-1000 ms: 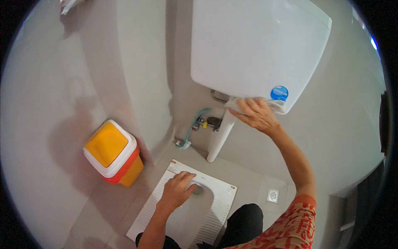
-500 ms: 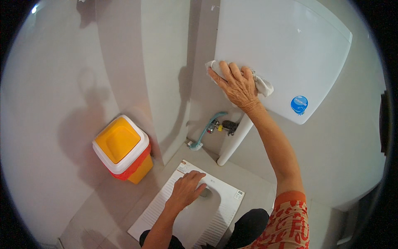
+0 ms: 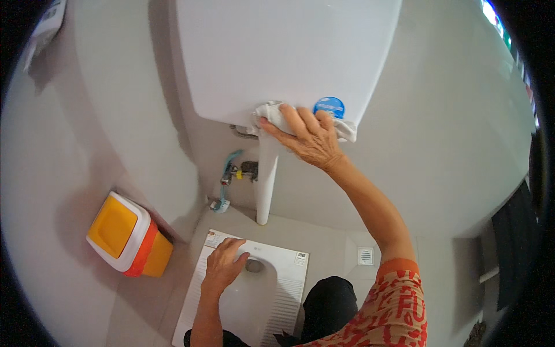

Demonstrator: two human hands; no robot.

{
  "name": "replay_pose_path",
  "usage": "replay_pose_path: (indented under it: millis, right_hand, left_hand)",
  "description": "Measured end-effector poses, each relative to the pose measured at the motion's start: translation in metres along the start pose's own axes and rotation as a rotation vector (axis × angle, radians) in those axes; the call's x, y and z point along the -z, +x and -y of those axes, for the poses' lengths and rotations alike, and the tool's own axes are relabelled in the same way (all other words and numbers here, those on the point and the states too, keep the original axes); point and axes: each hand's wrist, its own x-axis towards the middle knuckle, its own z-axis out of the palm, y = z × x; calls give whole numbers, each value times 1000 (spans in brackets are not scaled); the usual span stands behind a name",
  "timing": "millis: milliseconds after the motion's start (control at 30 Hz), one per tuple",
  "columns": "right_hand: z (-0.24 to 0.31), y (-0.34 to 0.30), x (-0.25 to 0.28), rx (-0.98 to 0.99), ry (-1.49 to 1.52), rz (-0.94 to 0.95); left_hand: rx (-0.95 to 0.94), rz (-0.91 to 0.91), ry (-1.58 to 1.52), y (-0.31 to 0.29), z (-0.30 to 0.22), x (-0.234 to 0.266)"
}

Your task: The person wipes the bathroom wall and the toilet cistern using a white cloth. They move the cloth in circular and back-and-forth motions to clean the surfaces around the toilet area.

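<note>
My right hand [image 3: 312, 140] presses a crumpled whitish cloth [image 3: 270, 114] against the lower edge of the white wall-mounted cistern [image 3: 277, 55]. Its fingers curl over the cloth, close under a round blue sticker [image 3: 329, 105]. Below, my left hand [image 3: 224, 267] hovers over the far left part of the white squat toilet [image 3: 283, 259]. Nothing is in that hand; the thumb stands apart from the loosely bent fingers. From beneath the cistern a white flush pipe [image 3: 266, 182] runs down toward the floor.
A yellow and white bin [image 3: 118, 225] with a red liner stands at the left wall. Beside the pipe are a metal valve [image 3: 234, 173] and a light-blue brush [image 3: 221, 203]. A floor drain [image 3: 365, 256] lies right of the toilet. My dark-clad knee [image 3: 330, 306] is near.
My right hand has slid the cloth rightward along the cistern's lower edge, from its left corner to near the sticker. The view has shifted right; my left hand keeps much the same pose.
</note>
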Motion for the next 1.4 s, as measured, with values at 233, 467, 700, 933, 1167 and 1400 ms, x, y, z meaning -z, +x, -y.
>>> replay_pose_path:
  millis: [233, 467, 700, 933, 1167, 1400]
  right_hand:
    - [-145, -53, 16, -592, 54, -267]
    - [-154, -81, -45, -626, -220, -192]
    - [-79, -133, -50, -569, -254, -149]
    - [-22, -185, -48, -496, -164, -20]
    - [24, -256, -16, -145, 129, 317]
    - [-87, -250, 9, -300, -97, 176]
  left_hand:
    - [20, 114, 94, 7, 3, -21]
    - [43, 195, 184, 8, -13, -38]
    - [7, 338, 220, -6, -15, -61]
    - [-64, 355, 259, -12, -26, -69]
    - [-90, 393, 228, -12, -37, -72]
    - [-134, 382, 267, -12, -37, -77]
